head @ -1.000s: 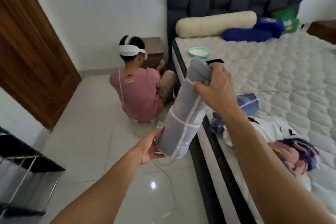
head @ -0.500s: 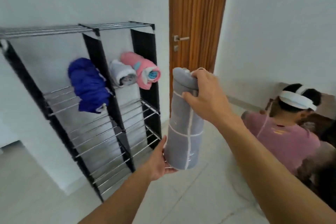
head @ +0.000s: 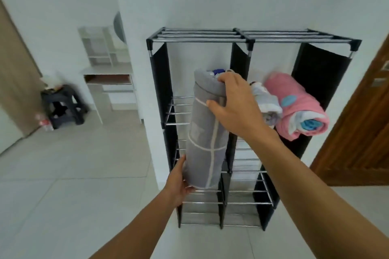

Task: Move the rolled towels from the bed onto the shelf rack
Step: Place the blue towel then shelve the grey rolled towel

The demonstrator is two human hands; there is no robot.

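Note:
I hold a grey rolled towel with thin white lines, nearly upright, in front of the left column of the black shelf rack. My right hand grips its top end and my left hand supports its bottom end. On the rack's upper right shelf lie a pink rolled towel and a white-grey rolled towel. A blue rolled towel peeks out behind the grey one's top, mostly hidden.
The rack stands against a white wall, with metal-rod shelves below. A wooden door is to its right. To the left are a white desk, a dark stool and a plastic bottle on the tiled floor.
The view has swung from the bed past the seated person to face the rack head-on. Both hands have carried the grey towel along, now closer to the rack.

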